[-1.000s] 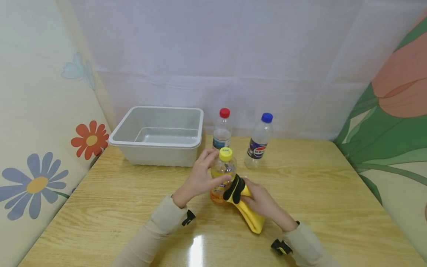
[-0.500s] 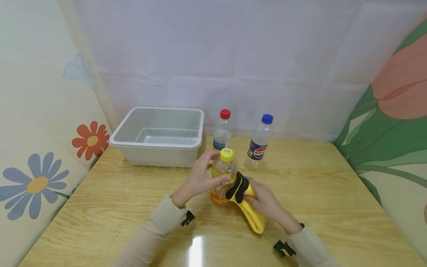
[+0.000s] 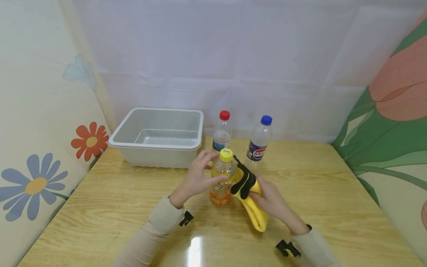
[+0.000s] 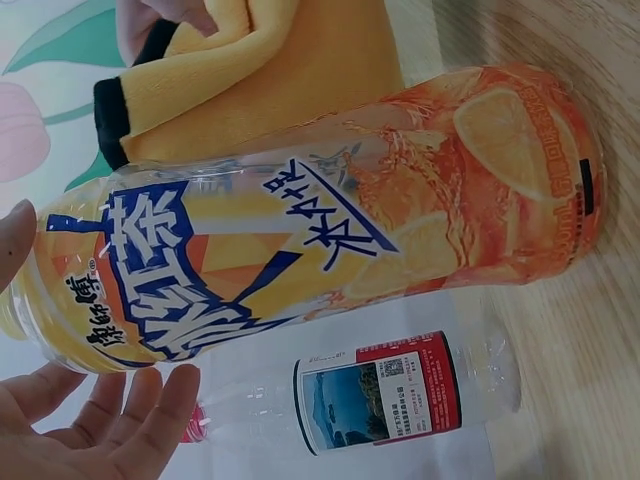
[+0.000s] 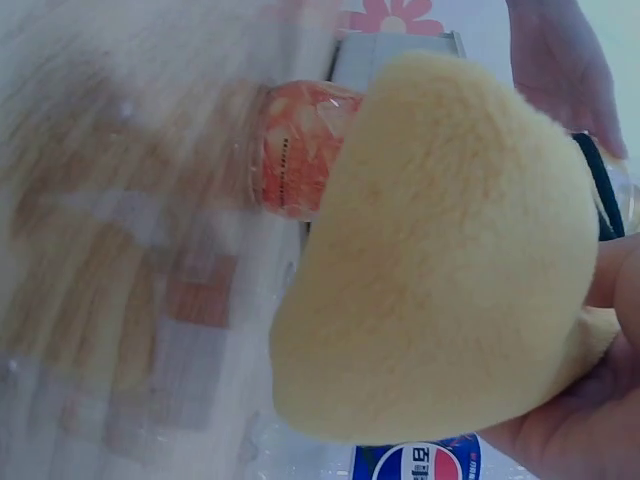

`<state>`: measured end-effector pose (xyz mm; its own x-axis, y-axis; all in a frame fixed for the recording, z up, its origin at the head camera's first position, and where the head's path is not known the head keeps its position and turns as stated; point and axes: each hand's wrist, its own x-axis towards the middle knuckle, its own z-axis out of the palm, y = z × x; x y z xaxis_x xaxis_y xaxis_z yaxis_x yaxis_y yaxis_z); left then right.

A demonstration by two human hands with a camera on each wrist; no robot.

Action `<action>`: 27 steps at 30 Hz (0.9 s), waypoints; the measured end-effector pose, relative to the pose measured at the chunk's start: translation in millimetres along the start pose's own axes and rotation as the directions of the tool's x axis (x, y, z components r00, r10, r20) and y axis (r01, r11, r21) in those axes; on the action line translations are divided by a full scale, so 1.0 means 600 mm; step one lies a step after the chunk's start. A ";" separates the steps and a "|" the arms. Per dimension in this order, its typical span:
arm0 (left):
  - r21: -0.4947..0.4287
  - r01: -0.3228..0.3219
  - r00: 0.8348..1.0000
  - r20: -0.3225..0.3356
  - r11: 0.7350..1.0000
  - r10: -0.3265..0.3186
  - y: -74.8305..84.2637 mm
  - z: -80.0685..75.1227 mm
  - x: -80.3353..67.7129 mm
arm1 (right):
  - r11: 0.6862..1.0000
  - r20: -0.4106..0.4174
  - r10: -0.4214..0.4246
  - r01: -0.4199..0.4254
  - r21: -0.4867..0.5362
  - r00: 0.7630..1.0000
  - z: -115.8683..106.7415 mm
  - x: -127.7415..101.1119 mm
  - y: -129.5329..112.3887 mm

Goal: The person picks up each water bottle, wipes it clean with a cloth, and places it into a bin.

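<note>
A yellow-capped bottle of orange drink (image 3: 221, 177) stands upright on the wooden table (image 3: 317, 185). My left hand (image 3: 204, 171) grips its upper part, thumb in front and fingers behind the neck. My right hand (image 3: 268, 197) holds a yellow cloth with a black edge (image 3: 248, 193) and presses it against the bottle's right side. The left wrist view shows the bottle's label (image 4: 330, 250) close up, with the cloth (image 4: 270, 70) behind it and my fingers (image 4: 110, 420) near its shoulder. In the right wrist view the cloth (image 5: 450, 270) covers most of the bottle (image 5: 300, 150).
A white plastic bin (image 3: 156, 142) sits at the back left of the table. Behind the held bottle stand a red-capped clear bottle (image 3: 222, 131) and a blue-capped clear bottle (image 3: 258, 142). Flower-printed panels wall in both sides.
My right hand has slid the cloth upward along the bottle's right side. The left hand keeps its grip and the bottle stays in place.
</note>
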<state>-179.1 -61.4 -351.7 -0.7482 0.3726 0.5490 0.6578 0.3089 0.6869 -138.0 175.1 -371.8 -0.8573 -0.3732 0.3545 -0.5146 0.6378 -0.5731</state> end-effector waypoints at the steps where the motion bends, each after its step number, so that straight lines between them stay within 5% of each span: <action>1: 0.001 -0.002 1.000 0.001 1.000 0.002 -0.001 0.000 0.000 | 1.000 -0.004 -0.001 0.001 0.008 1.000 -0.001 0.000 0.001; 27: -0.088 -0.004 1.000 -0.005 0.996 0.004 -0.007 -0.003 -0.003 | 0.992 -0.283 -0.095 0.115 0.056 0.954 -0.012 0.011 -0.012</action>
<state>-180.6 -64.8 -354.7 -0.7460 0.3697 0.5538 0.6509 0.2293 0.7237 -140.2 172.8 -359.9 -0.7657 -0.2260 0.6022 -0.6100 0.5517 -0.5687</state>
